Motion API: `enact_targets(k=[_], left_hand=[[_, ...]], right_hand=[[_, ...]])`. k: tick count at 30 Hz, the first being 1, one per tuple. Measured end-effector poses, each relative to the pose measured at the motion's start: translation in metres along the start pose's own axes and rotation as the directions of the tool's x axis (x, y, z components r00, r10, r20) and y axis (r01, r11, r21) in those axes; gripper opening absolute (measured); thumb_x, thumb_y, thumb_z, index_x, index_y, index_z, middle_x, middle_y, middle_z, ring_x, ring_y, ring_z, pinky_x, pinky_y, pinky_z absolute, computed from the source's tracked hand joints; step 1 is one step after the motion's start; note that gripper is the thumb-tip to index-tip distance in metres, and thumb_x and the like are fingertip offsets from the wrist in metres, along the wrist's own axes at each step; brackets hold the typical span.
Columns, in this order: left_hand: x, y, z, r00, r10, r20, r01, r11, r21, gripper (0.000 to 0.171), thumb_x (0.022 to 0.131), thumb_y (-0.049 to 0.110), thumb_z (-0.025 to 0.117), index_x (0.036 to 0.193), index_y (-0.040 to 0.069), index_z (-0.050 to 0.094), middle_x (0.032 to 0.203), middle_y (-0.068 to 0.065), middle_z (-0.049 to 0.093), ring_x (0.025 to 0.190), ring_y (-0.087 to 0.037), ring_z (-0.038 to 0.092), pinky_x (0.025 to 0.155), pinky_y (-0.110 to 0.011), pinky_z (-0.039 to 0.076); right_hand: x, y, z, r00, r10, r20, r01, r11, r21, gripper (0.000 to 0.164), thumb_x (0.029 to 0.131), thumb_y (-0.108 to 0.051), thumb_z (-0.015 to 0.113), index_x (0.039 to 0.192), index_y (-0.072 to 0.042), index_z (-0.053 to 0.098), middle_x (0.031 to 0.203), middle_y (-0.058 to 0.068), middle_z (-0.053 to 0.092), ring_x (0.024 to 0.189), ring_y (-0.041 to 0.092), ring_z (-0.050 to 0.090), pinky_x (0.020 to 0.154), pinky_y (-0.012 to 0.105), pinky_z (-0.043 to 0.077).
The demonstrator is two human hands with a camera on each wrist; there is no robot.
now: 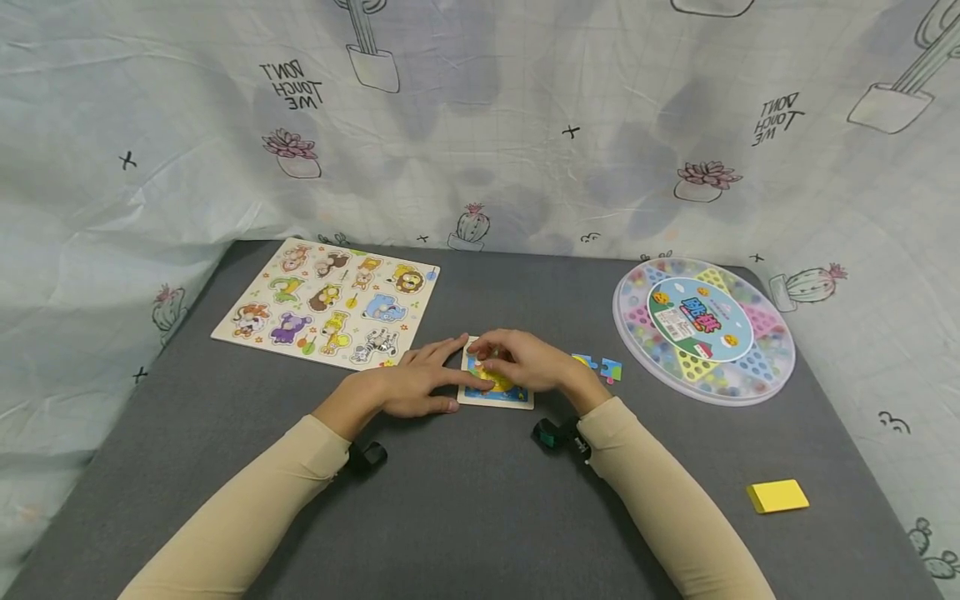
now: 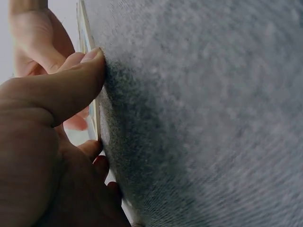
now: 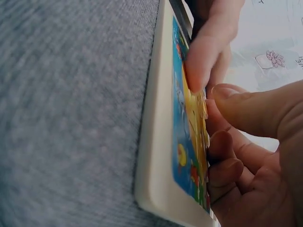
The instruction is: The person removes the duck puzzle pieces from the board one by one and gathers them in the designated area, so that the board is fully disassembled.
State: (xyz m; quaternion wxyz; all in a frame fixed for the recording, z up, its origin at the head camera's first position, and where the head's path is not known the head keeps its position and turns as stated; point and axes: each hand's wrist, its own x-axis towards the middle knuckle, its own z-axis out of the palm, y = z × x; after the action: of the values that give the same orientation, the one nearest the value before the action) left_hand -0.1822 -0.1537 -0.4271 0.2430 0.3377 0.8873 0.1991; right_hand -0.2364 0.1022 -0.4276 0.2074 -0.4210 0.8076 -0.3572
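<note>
A small framed jigsaw puzzle (image 1: pixel 497 395) with a blue and yellow picture lies on the grey table. My left hand (image 1: pixel 417 379) reaches in from its left side. One straight finger lies over the picture, and the thumb (image 2: pixel 83 82) is at the frame's near edge. Over the puzzle's far right part, my right hand (image 1: pixel 528 358) bends its fingers (image 3: pixel 226 171) down onto the picture. Its thumb (image 3: pixel 241 106) stands apart from these fingertips, and I see no piece between them. Two loose jigsaw pieces (image 1: pixel 611 370) lie right of the right hand, one partly hidden.
An animal puzzle board (image 1: pixel 352 302) lies at the back left, close to the left fingers. At the back right is a round board-game disc (image 1: pixel 701 321) with coloured dots. A yellow block (image 1: pixel 778 496) sits at the front right. Patterned cloth (image 1: pixel 517 125) hangs behind the table.
</note>
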Motion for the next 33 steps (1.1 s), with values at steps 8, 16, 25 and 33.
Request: enact_targets(k=[8,16,25,33], left_hand=[[-0.001,0.004,0.0,1.0,0.003,0.004,-0.003,1.0,0.008,0.05,0.108,0.042,0.052,0.152,0.059,0.037,0.174,-0.006,-0.009,0.158,-0.041,0.001,0.115,-0.075,0.013],[0.002,0.005,0.0,0.998,-0.058,0.034,0.056,0.997,0.057,0.051,0.108,0.042,0.052,0.151,0.062,0.035,0.173,-0.001,-0.013,0.159,-0.033,-0.002,0.118,-0.071,0.012],[-0.002,0.016,-0.005,0.995,-0.086,0.058,0.083,0.995,0.05,0.05,0.108,0.039,0.051,0.153,0.058,0.036,0.173,0.0,-0.014,0.159,-0.031,-0.005,0.12,-0.069,0.009],[0.0,0.013,-0.003,0.994,-0.087,0.06,0.083,0.994,0.067,0.049,0.108,0.042,0.05,0.153,0.057,0.036,0.173,0.0,-0.015,0.159,-0.031,-0.005,0.119,-0.07,0.011]], right_hand=[[0.0,-0.005,-0.001,1.0,0.017,-0.007,-0.018,0.999,-0.049,0.029,0.108,-0.011,0.054,0.133,-0.005,0.065,0.126,0.01,0.067,0.111,0.024,0.064,0.094,0.04,0.053],[0.001,-0.005,-0.001,1.0,0.027,-0.009,-0.027,1.0,-0.003,0.025,0.108,-0.011,0.054,0.13,-0.007,0.064,0.123,0.008,0.064,0.105,0.02,0.063,0.09,0.038,0.053],[0.002,-0.001,0.001,1.0,0.009,-0.013,-0.008,0.996,0.088,0.022,0.107,-0.013,0.057,0.128,-0.01,0.063,0.107,0.005,0.068,0.083,0.015,0.063,0.076,0.034,0.053],[0.001,0.001,0.002,0.998,-0.011,-0.062,0.016,0.996,0.087,0.022,0.106,-0.013,0.059,0.127,-0.011,0.066,0.106,0.004,0.069,0.082,0.015,0.064,0.075,0.033,0.054]])
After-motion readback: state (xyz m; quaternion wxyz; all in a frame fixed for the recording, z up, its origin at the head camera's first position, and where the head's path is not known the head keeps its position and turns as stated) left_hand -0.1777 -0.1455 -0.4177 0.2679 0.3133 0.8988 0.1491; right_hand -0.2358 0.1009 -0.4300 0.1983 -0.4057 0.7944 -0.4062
